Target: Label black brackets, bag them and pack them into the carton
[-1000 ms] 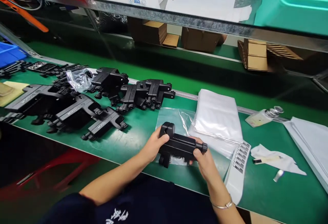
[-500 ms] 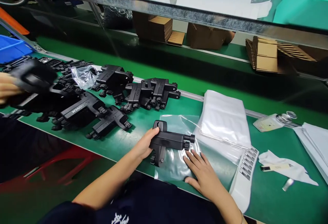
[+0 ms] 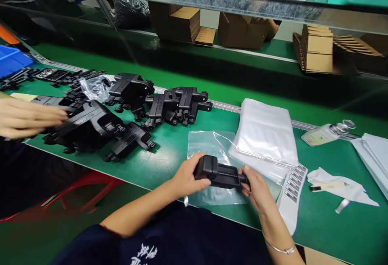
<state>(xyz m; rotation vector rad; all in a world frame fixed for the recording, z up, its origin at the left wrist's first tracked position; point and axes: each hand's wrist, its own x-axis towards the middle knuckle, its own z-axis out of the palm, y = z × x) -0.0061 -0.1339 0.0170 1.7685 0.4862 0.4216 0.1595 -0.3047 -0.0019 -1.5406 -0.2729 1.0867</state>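
Note:
A black plastic clamp bracket (image 3: 226, 174) is held up above a clear plastic bag (image 3: 201, 140) that lies flat on the green bench. My left hand (image 3: 191, 177) is closed round the bracket's blocky left end, the thumb in front. At the other end, my right hand (image 3: 256, 184) has its fingers closed on the dark knob end. The bracket's open, slotted side faces up toward me. Just right of the bag lies a stack of clear plastic bags (image 3: 266, 131), partly over a strip of printed labels (image 3: 295, 186).
Several black brackets (image 3: 160, 109) are piled to the left, where a co-worker's hand (image 3: 30, 115) reaches over them. At right are a glass bottle (image 3: 323, 133), a white cloth (image 3: 351, 188) with a small cutter (image 3: 329, 186), and white sheets (image 3: 374, 155). Folded cartons (image 3: 318, 50) stand behind, under a metal shelf.
My left hand has turned the bracket over and moved it slightly right. My right hand has lifted off the bag and closed on the bracket's end. The co-worker's hand no longer holds up a bracket.

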